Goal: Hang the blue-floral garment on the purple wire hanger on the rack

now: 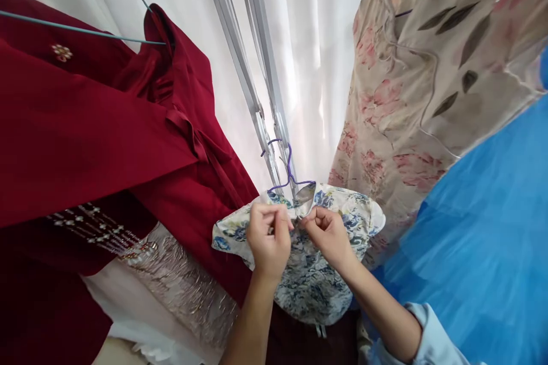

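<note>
A floral top [317,279], white with blue and olive print, hangs from a purple wire hanger [290,162]. The hanger's hook is at a grey metal rail. At the top's neckline, my left hand [269,236] pinches the pale collar edge [299,209] from the left. My right hand [327,234] pinches the same edge from the right, its fingertips close to the left ones. Whatever small fastening lies between the fingertips is too small to make out. Fingers cover part of the front neckline.
At left hangs a dark red garment [98,137] on a teal wire hanger [85,31], beside a silvery textured fabric [184,279]. A beige floral dress [385,114] and blue tulle [483,228] hang at right. Grey metal rails [261,40] run before a white curtain [317,40].
</note>
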`<action>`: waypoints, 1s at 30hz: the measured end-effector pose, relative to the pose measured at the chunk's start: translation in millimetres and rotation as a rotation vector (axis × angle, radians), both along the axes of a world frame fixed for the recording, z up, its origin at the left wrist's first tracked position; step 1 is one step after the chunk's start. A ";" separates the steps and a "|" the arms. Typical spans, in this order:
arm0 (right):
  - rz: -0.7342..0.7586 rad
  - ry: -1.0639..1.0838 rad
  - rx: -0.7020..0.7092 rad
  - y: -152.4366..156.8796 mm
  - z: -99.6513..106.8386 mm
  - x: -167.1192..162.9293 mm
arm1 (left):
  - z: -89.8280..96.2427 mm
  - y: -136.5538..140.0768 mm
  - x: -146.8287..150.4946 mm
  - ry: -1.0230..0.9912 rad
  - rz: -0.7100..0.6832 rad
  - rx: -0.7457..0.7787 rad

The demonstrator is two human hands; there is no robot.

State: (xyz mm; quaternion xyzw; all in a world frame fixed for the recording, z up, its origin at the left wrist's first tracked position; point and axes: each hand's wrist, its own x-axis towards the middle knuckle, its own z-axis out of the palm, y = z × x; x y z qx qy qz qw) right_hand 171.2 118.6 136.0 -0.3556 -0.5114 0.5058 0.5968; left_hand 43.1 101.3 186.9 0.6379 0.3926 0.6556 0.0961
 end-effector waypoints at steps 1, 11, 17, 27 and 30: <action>-0.010 0.014 -0.029 -0.2 -8.3 -0.6 | 7.2 -1.7 -1.6 -0.036 0.031 0.027; 0.013 0.076 -0.021 -22.5 -2.6 -0.2 | 8.2 -6.4 -28.7 0.552 -0.112 -0.259; -0.034 0.123 0.019 -24.9 11.1 -9.7 | 5.6 -4.4 -31.9 0.464 -0.188 -0.239; -0.106 0.052 -0.086 -34.5 -49.9 -11.9 | 28.3 18.3 -61.0 -0.293 -0.049 -0.024; -0.101 0.041 -0.180 -53.8 -76.2 -9.2 | 12.6 37.8 -112.1 -0.508 0.048 -0.030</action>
